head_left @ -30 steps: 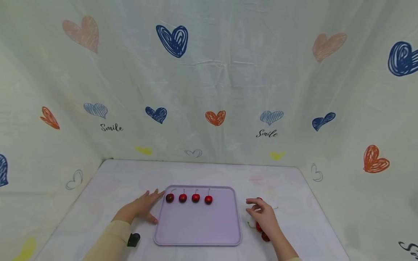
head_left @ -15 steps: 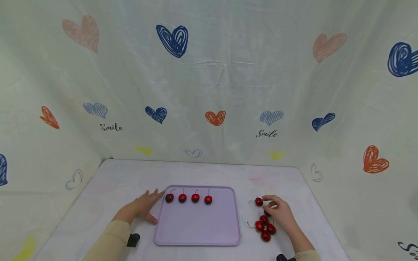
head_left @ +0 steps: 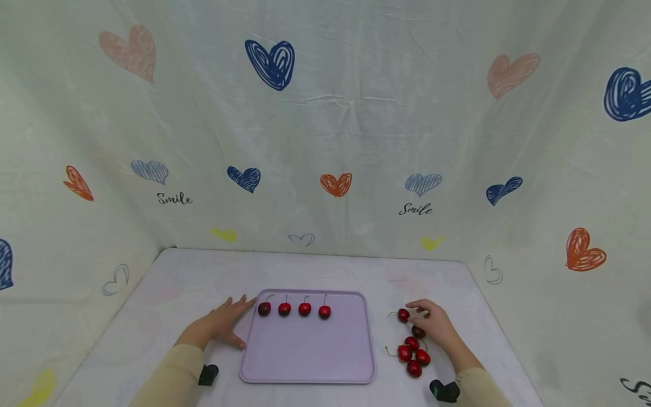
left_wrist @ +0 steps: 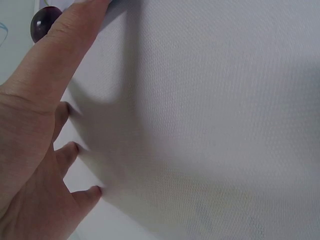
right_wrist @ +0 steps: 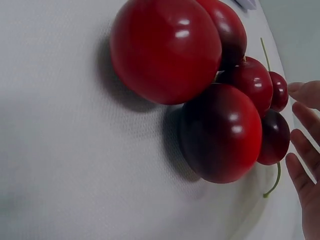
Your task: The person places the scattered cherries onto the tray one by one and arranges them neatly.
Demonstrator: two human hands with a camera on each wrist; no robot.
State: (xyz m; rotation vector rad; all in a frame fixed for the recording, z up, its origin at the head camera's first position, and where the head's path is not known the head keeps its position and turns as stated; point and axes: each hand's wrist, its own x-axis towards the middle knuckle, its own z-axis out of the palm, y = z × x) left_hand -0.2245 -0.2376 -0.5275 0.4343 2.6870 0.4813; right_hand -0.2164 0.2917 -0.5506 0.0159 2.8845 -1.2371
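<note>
Red and glossy, the far cherry (head_left: 403, 315) lies right beside the fingertips of the right hand (head_left: 437, 324); its fingers are parted and loosely bent, not closed round the fruit, and whether the thumb touches it I cannot tell. A second ago that hand covered much of the pile; now it sits farther right, leaving the dark cherry (head_left: 419, 332) and the close cluster of four (head_left: 404, 354) in sight. The left hand (head_left: 222, 323) stays spread at the left edge of the lilac tray (head_left: 307, 356), where the row of four cherries (head_left: 304, 308) stands unchanged along the far side. So the arrangement has gained nothing; the change seems to be only in lining up a pick.
</note>
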